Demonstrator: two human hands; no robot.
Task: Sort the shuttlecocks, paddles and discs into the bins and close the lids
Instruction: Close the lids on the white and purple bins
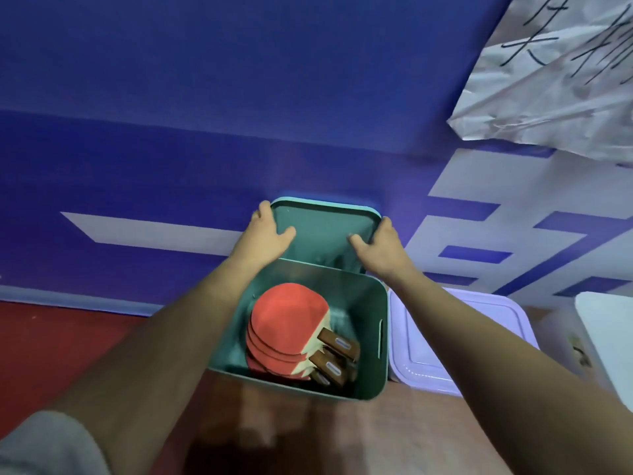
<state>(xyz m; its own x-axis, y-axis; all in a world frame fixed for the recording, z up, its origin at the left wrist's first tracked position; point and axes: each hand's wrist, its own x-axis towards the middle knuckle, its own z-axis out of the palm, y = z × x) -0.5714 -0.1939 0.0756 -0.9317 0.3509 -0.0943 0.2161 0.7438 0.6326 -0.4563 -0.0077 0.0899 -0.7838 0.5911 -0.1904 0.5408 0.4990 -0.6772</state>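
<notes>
Green lid [323, 228] in left hand [265, 236] and right hand [380, 250], seemingly upright.

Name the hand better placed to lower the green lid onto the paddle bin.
Neither alone, likely both: the left hand grips the left edge of the green lid, the right hand its right edge, roughly level, with the lid standing behind the open green bin.

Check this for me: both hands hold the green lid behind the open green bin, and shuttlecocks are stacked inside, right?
Not shuttlecocks: the head view shows red paddles stacked inside the green bin. The rest holds: the left hand and right hand grip the green lid behind the open bin.
</notes>
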